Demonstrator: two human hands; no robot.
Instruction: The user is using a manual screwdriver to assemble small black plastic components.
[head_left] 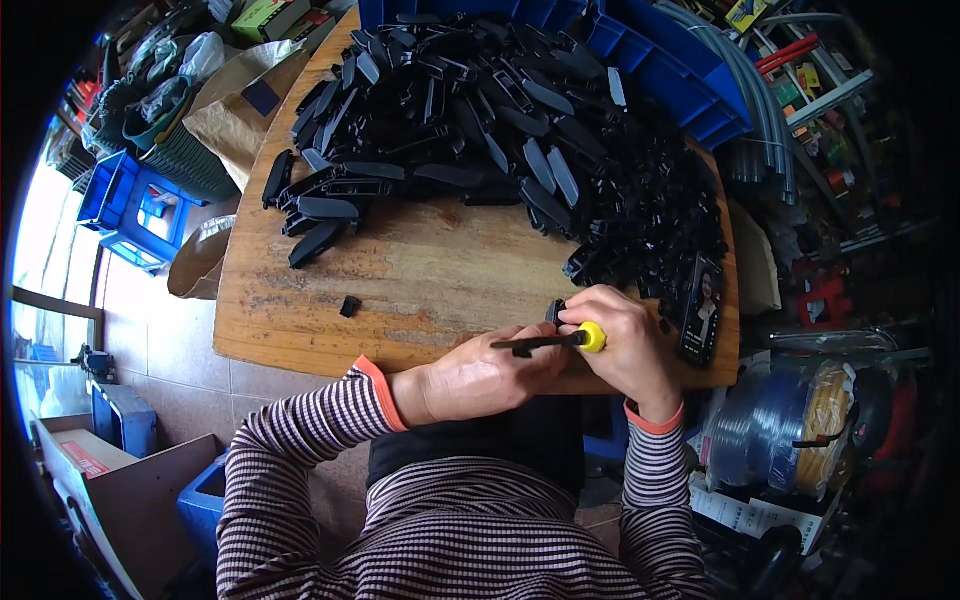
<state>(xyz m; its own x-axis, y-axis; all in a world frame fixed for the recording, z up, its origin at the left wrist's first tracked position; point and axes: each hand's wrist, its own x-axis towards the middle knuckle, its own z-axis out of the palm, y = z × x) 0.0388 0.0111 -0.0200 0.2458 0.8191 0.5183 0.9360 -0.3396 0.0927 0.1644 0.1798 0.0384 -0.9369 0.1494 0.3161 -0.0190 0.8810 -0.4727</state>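
Both of my hands meet over the near edge of the wooden table [430,260]. My right hand [632,335] is closed around a slim hand tool [592,338] with a round yellow end and a dark bar that reaches left above my other hand. The tool's exact kind does not show. My left hand [480,376] is closed, its fingertips hidden behind the tool. A small black plastic piece [555,311] pokes out between the hands, seemingly gripped by the left fingers. One loose black bit [350,306] lies to the left on the table.
Long black plastic parts [450,110] heap across the far table, with smaller black pieces [650,220] on the right. A phone [702,310] leans by the right edge. Blue bins [670,70] stand behind. Wire spools [780,430] sit right; a paper bag [235,120] stands left.
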